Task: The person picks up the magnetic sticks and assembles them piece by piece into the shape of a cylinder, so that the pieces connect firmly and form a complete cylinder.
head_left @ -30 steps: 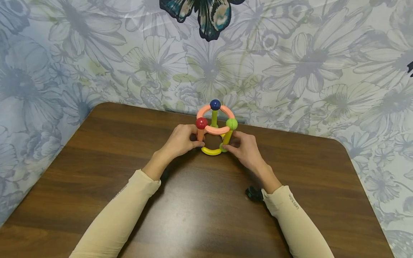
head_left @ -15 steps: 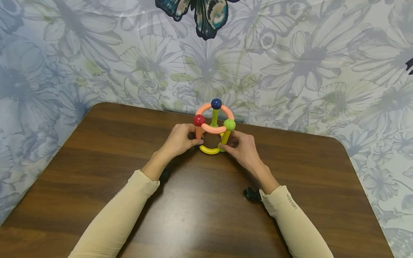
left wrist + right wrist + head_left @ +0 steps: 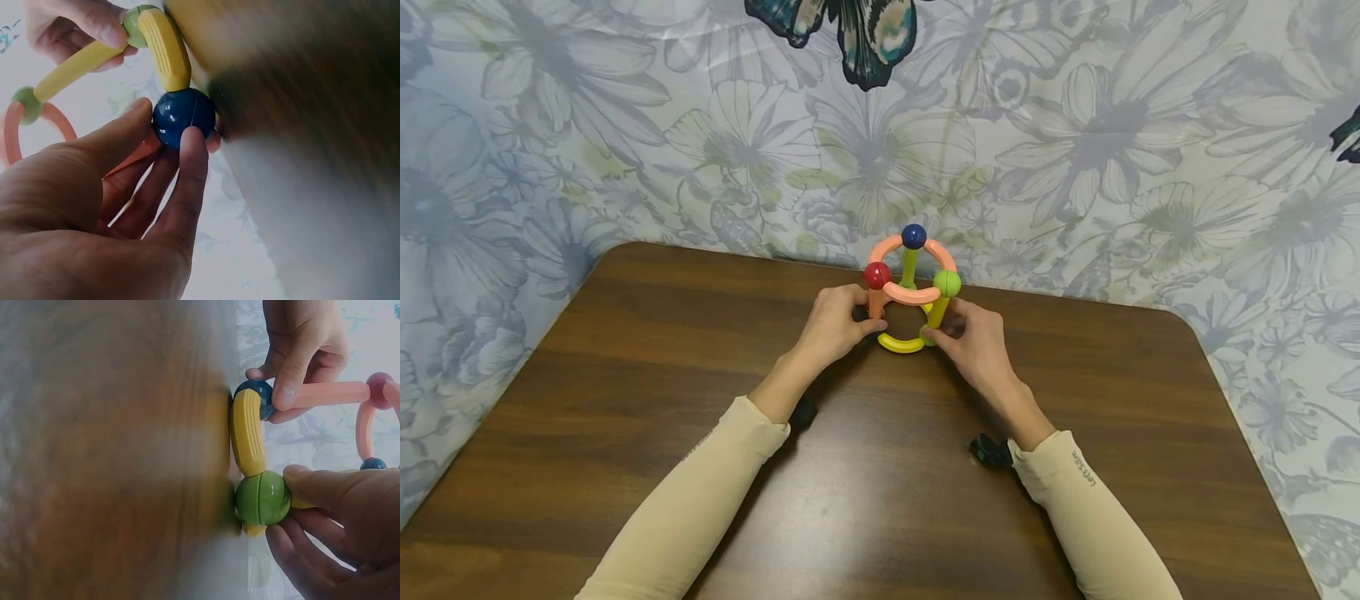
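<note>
A frame of toy building balls and rods (image 3: pixel 912 295) stands near the table's back edge. Its upper ring joins a dark blue ball (image 3: pixel 913 237), a red ball (image 3: pixel 877 275) and a green ball (image 3: pixel 947 283) with curved pink rods. Straight rods run down to a lower ring of yellow curved rods (image 3: pixel 901 344). My left hand (image 3: pixel 837 323) pinches the lower blue ball (image 3: pixel 181 115) under the orange upright. On the other side, thumb and fingers of my right hand (image 3: pixel 976 340) grip the lower green ball (image 3: pixel 262 498), below the yellow upright (image 3: pixel 937 312).
The brown wooden table (image 3: pixel 715 350) meets a flower-patterned wall covering (image 3: pixel 1060 150) right behind the frame. A dark butterfly decoration (image 3: pixel 868 42) hangs above. Small black wrist devices (image 3: pixel 990 451) show under both cuffs.
The frame and both hands have shifted slightly right and toward the wall. The head view has turned a little to the right. Both holds look the same.
</note>
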`<state>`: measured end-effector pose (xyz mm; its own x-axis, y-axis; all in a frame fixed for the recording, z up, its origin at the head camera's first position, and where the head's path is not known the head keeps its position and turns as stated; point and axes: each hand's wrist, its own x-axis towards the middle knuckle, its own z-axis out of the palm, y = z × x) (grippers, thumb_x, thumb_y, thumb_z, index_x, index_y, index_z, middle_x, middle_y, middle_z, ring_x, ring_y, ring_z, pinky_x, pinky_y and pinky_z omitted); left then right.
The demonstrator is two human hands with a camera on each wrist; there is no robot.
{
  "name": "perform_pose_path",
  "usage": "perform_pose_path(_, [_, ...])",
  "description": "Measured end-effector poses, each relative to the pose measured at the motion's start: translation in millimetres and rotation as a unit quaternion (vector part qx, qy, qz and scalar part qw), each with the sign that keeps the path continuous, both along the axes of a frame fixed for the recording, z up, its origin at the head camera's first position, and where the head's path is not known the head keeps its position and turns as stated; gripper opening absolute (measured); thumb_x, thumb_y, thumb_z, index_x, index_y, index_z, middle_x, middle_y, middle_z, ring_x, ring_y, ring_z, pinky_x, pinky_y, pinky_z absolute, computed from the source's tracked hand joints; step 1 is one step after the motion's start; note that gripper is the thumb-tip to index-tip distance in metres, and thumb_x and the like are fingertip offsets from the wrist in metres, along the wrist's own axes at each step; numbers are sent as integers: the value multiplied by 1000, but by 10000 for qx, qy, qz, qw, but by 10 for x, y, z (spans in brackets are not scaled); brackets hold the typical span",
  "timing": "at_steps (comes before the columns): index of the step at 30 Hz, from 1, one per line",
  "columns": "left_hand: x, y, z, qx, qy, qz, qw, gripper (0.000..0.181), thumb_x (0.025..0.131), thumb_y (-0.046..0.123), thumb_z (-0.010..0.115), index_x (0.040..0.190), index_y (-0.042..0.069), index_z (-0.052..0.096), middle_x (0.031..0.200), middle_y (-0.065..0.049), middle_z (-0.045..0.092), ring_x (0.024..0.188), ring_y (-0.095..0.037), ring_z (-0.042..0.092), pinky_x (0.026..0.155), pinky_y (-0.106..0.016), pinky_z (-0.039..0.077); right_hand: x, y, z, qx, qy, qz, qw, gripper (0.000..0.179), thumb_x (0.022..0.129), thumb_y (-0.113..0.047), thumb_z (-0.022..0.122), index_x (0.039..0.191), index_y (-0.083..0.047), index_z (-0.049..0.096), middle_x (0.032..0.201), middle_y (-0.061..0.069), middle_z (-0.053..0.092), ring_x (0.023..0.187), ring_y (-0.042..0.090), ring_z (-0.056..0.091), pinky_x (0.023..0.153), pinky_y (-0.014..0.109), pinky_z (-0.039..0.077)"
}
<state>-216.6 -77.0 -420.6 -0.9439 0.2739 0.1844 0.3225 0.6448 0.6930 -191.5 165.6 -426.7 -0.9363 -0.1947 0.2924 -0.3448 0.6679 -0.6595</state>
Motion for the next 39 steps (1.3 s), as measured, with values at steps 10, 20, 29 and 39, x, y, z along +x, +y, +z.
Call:
perform_pose_path(10, [2,7,9,-1,45,7,10000,15,85,18,90,88,9,79,94,-4,76,87,-26,65,77,-36,47,38,-10,11,-48,64,-60,9999,25,85,-13,90,106,-7,76,93,10,78,85,26,78,77,39,64])
perform_pose_path(20, [-3,-48,6,-60,88,-30,9999,14,85,18,90,88,10,79,95,-4,76,90,-27,66,81,-39,49,44,-57,-2,-107,161,-3,9998,25,85,-11,90,106,-7,76,93,10,79,83,25,78,75,40,64])
perform_pose_path(29, [3,-38,0,-18,114,-125,9999,22,85,18,90,102,9,80,102,-8,76,99,-27,72,91,-42,55,63,-20,-25,-29,191,-531,9984,21,86,-15,88,103,-8,77,90,9,79,80,24,77,74,42,63])
perform_pose_path(39, [-18,-83,-45,-22,44,-82,10000,8,91,13,84,98,11,81,94,-4,76,88,-22,70,82,-38,55,42,98,-96,-253,100,-767,9967,25,88,-16,87,110,-8,77,100,9,80,89,27,79,80,43,64])
